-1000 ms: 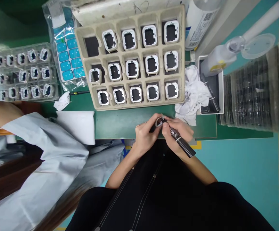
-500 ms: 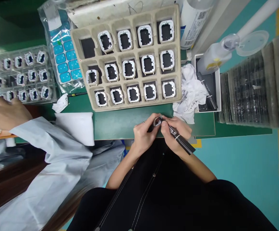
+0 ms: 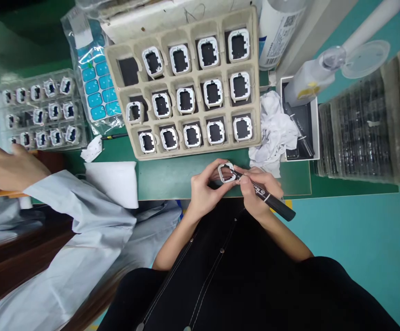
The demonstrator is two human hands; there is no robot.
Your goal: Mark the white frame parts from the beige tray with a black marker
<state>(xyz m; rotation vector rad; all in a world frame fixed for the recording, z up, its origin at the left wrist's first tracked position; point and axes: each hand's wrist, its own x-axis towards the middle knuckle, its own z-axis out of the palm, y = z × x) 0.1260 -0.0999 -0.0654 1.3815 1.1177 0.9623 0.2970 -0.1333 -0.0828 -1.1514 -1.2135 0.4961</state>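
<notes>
My left hand (image 3: 205,186) pinches a small white square frame (image 3: 226,173) above the green mat (image 3: 172,177), its open face turned toward me. My right hand (image 3: 260,188) grips a black marker pen (image 3: 268,200), and the pen's tip touches the frame's right edge. Just beyond my hands lies a beige pulp tray (image 3: 260,92) whose pockets hold several more white frames with dark centres; its top left pocket has no frame.
A crumpled white cloth (image 3: 275,133) lies right of the tray, beside a black box with tools (image 3: 303,124). Stacked dark trays (image 3: 361,124) stand at far right. A co-worker's hand (image 3: 12,165) and pale sleeve (image 3: 82,220) are at left, near a clear tray of parts (image 3: 37,110).
My left hand has turned the frame so its opening faces up, and the pen now lies flatter, pointing left at it. The co-worker's hand has come into view at left.
</notes>
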